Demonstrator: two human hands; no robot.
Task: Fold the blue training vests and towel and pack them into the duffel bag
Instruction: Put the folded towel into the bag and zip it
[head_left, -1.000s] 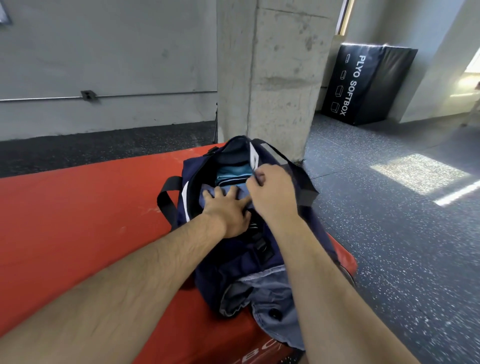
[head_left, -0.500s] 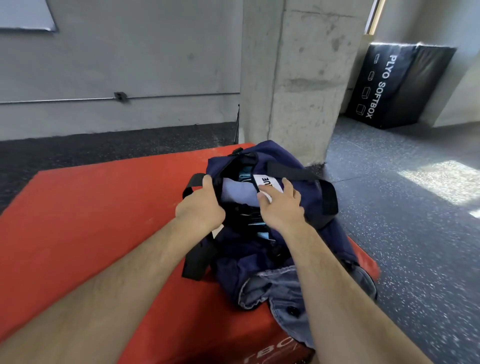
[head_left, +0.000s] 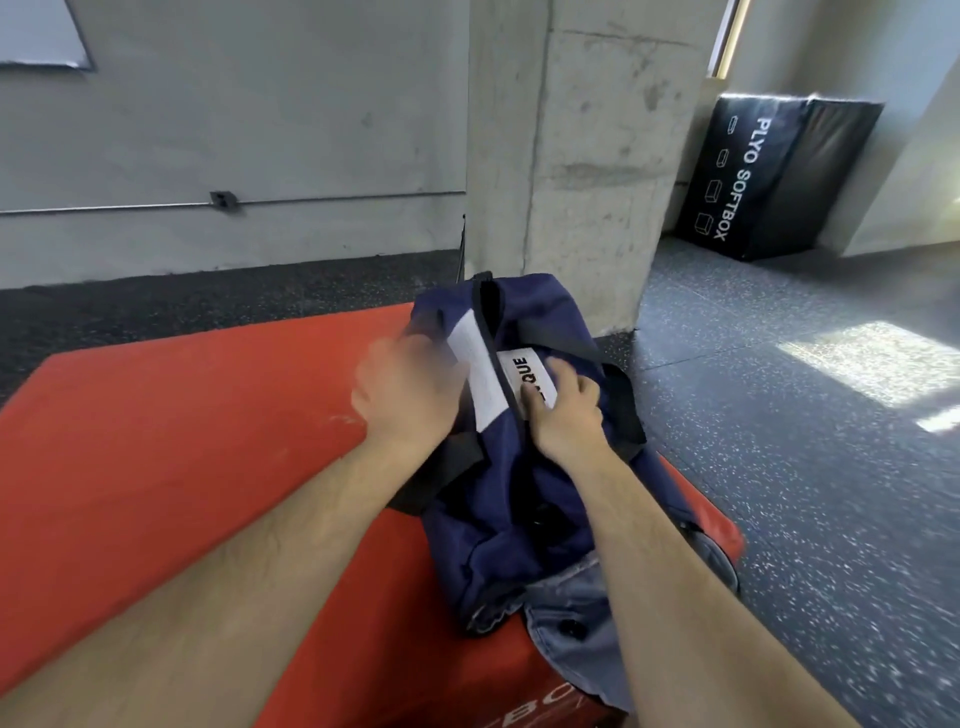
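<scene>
Both hands on the duffel bag (head_left: 519, 499), one to each side of its top seam.

The navy bag lies on the red padded surface (head_left: 208, 441). The right hand (head_left: 563, 415) holds the fabric at the white label, thumb on it. The left hand (head_left: 410, 389) is against the bag's left top edge, too blurred to tell its grip.
</scene>
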